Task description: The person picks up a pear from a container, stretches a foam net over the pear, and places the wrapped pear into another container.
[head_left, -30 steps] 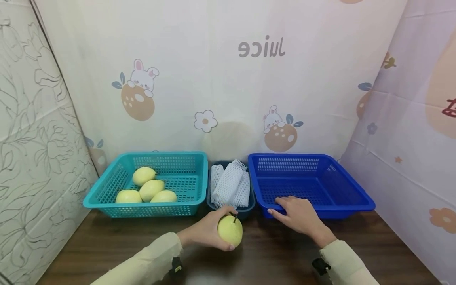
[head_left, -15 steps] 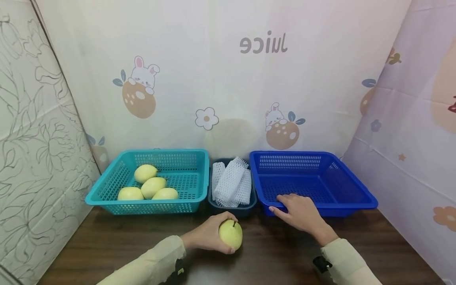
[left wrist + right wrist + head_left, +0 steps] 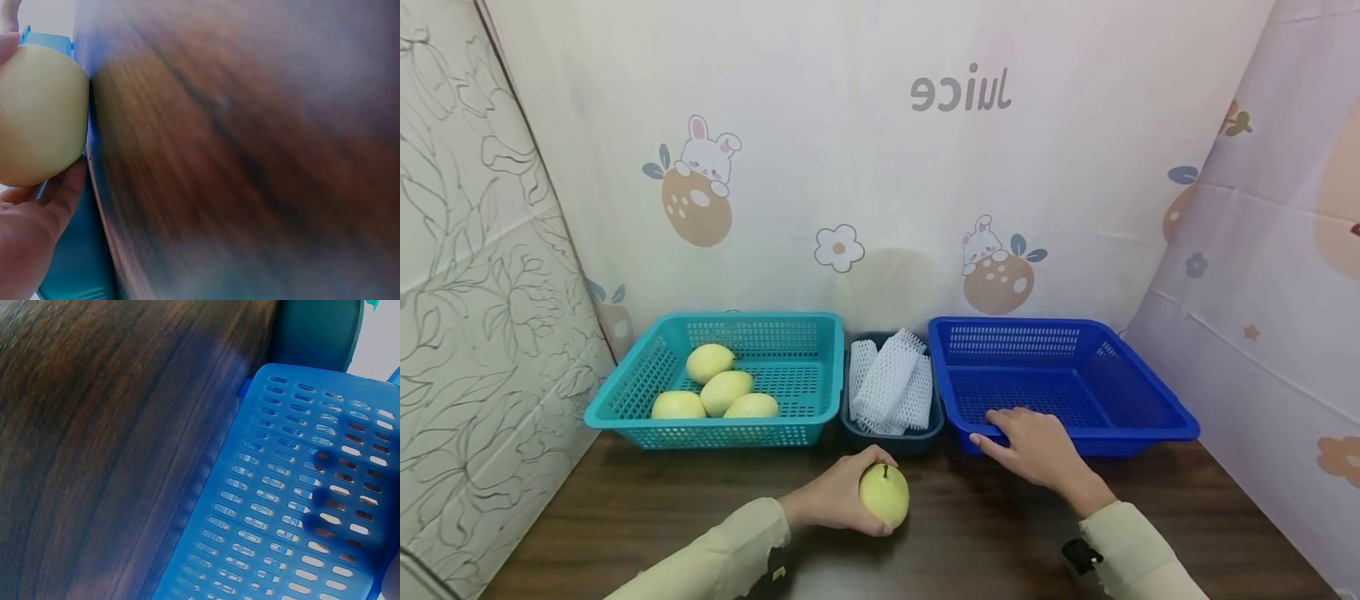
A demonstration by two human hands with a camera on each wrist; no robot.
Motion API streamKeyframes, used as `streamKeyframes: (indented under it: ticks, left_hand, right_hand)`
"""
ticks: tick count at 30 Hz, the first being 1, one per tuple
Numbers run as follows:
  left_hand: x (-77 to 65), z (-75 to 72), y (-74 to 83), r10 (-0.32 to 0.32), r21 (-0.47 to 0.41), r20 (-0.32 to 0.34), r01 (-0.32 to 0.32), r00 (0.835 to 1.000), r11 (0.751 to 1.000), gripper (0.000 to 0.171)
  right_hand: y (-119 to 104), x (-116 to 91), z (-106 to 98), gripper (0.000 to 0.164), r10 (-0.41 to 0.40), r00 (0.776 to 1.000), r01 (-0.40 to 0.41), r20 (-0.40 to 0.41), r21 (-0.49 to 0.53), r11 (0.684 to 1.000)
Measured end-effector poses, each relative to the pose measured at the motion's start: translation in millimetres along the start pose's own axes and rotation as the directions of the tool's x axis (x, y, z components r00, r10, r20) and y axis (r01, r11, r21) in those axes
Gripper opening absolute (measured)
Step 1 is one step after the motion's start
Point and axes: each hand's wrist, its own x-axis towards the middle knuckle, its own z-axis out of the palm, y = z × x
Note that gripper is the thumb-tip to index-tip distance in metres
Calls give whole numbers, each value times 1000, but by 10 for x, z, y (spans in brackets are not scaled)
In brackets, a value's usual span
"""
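Observation:
My left hand [image 3: 842,497] grips a yellow-green pear [image 3: 885,495] from its left side, thumb in front and fingers behind, over the front middle of the table. The pear's dark stem points upward; in the left wrist view the pear [image 3: 44,115] fills the left edge, between thumb and fingers. On the front rim of the blue basket [image 3: 1138,434] rests my right hand [image 3: 1033,446], its fingers draped over the rim into the basket. Through the slotted wall [image 3: 250,512] in the right wrist view, dark finger shapes show on the inner side.
Several pears [image 3: 726,392] lie in the teal basket [image 3: 715,435] at the left. Between the two baskets stands a small dark blue bin [image 3: 891,446] holding white foam net sleeves [image 3: 887,387]. Behind them hangs a printed curtain [image 3: 880,167]. Everything stands on a dark wooden table [image 3: 1000,533].
The pear turns slightly in my left hand, its stem shifting to the left and more upright. My right hand stays on the blue basket's rim. The head view shifts slightly.

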Motion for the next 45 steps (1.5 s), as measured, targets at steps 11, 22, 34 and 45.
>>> streamKeyframes:
  ticks: [11, 22, 34, 45]
  left_hand:
    - [-25, -37, 12, -53, 12, 18, 53, 998, 999, 67]
    - [-25, -15, 14, -69, 9, 12, 69, 998, 998, 68]
    - [-18, 21, 51, -93, 6, 17, 93, 995, 996, 67]
    - [-13, 53, 95, -100, -1, 29, 100, 995, 995, 68]
  right_hand:
    - [13, 3, -31, 61, 8, 999, -9, 45, 17, 1000]
    - [-31, 114, -329, 74, 60, 928, -132, 367, 175, 976]
    - [-51, 424, -651, 47, 24, 877, -197, 480, 312, 929]
    - [-106, 1057, -870, 32, -64, 920, -81, 387, 347, 934]
